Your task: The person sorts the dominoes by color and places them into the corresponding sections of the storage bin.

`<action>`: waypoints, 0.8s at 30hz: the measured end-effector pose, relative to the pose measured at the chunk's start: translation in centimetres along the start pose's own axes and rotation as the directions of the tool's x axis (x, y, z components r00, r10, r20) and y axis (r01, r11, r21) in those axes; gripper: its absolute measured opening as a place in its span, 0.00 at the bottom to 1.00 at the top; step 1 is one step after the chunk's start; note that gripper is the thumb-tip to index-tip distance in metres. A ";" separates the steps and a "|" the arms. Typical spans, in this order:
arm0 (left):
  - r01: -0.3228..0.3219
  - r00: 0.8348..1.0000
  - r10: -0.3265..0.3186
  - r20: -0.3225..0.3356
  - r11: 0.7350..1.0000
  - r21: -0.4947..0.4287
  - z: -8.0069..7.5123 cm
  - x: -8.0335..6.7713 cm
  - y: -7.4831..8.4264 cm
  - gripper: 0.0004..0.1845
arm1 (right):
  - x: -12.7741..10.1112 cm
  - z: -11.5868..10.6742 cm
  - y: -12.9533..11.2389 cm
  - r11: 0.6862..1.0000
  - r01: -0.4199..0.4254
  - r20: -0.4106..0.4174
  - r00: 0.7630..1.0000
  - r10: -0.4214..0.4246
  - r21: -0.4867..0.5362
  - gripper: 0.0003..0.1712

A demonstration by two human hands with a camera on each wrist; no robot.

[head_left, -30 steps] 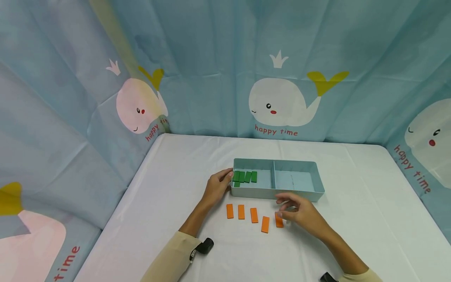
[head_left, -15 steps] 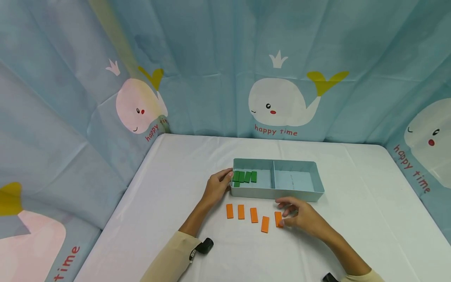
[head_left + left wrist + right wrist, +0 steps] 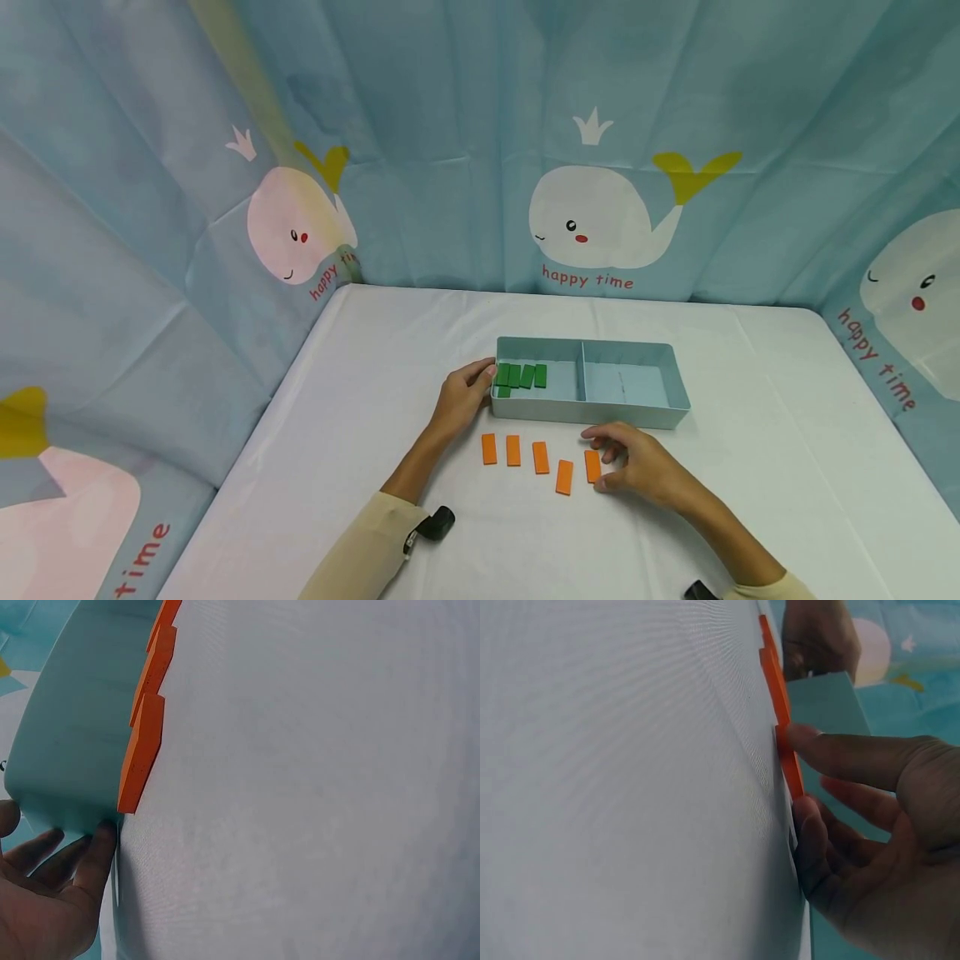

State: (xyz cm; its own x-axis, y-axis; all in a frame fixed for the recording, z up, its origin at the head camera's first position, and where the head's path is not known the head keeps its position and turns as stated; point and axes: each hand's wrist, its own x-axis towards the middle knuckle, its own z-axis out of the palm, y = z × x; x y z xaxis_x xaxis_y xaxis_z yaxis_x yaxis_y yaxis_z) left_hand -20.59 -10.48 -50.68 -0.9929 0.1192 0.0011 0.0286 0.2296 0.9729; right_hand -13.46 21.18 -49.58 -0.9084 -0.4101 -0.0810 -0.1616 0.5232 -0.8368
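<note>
A pale blue-green box (image 3: 592,412) with two compartments stands on the table. My left hand (image 3: 459,402) holds its left end, thumb at the rim and fingertips against the outer end wall. In front of the box lies a row of orange tiles (image 3: 541,458). Around the rightmost orange tile (image 3: 592,467) my right hand (image 3: 648,467) is spread. Its thumb is at the tile's near end and its other fingers are by the far end. In the right wrist view, the hand (image 3: 889,802) spans this tile (image 3: 789,761), which lies on the cloth.
Several green tiles (image 3: 527,377) lie in the box's left compartment. The right compartment (image 3: 633,375) shows its bare floor. A white cloth (image 3: 390,350) covers the table, and a blue whale-print curtain (image 3: 450,208) rises behind it.
My right thumb has moved down along the rightmost orange tile to its near end, and the fingers have shifted slightly toward me. The left hand and box have stayed in place.
</note>
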 end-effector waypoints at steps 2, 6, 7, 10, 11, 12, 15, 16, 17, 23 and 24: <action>0.000 1.000 0.000 0.000 1.000 0.001 0.0 0.0 0.0 0.28 | 0.0 0.1 0.0 1.000 0.010 -0.001 1.000 -0.010 -0.020 0.38; 0.010 1.000 -0.010 0.001 1.000 0.003 0.0 0.0 0.0 0.28 | 0.0 0.2 -0.1 0.999 0.024 0.003 1.000 -0.024 -0.048 0.37; 0.014 1.000 -0.014 0.001 1.000 0.004 0.0 0.0 0.0 0.28 | -0.1 0.2 -0.1 0.998 0.026 0.003 1.000 -0.026 -0.057 0.37; 0.016 1.000 -0.016 -0.001 1.000 0.002 0.0 0.0 0.0 0.28 | -0.2 0.3 -0.2 0.996 0.027 0.006 1.000 -0.026 -0.083 0.37; 0.015 1.000 -0.015 -0.002 1.000 -0.001 0.0 0.0 0.0 0.28 | -0.2 0.3 -0.2 0.996 0.028 0.007 1.000 -0.028 -0.089 0.37; 0.014 1.000 -0.014 -0.002 1.000 -0.005 0.0 0.0 0.0 0.28 | -0.2 0.3 -0.2 0.995 0.024 0.006 1.000 -0.024 -0.097 0.37; 0.012 1.000 -0.012 0.001 1.000 -0.016 0.0 0.0 0.0 0.28 | -0.2 0.3 -0.2 0.994 0.009 0.003 1.000 -0.009 -0.106 0.37; 0.012 1.000 -0.012 0.002 1.000 -0.017 0.0 0.0 0.0 0.28 | -0.2 0.3 -0.2 0.994 0.005 0.003 1.000 -0.004 -0.107 0.37; 0.011 1.000 -0.011 0.002 1.000 -0.017 0.0 0.0 0.0 0.29 | -0.1 0.3 -0.2 0.994 0.005 0.005 1.000 -0.005 -0.108 0.37; 0.004 1.000 -0.004 0.001 1.000 -0.014 0.0 0.0 0.0 0.29 | -0.2 0.3 -0.2 0.995 0.013 0.006 1.000 -0.012 -0.103 0.36; 0.004 1.000 -0.004 0.001 1.000 -0.013 0.0 0.0 0.0 0.29 | -0.2 0.3 -0.2 0.995 0.014 0.005 1.000 -0.013 -0.102 0.36</action>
State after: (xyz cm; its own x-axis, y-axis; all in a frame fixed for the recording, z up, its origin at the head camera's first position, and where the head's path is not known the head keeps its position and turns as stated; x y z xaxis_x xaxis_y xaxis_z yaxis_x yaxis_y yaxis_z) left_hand -20.56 -10.44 -50.69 -0.9929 0.1192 -0.0027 0.0234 0.2174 0.9758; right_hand -13.12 20.99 -49.56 -0.9041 -0.4211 -0.0727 -0.2125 0.5906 -0.7785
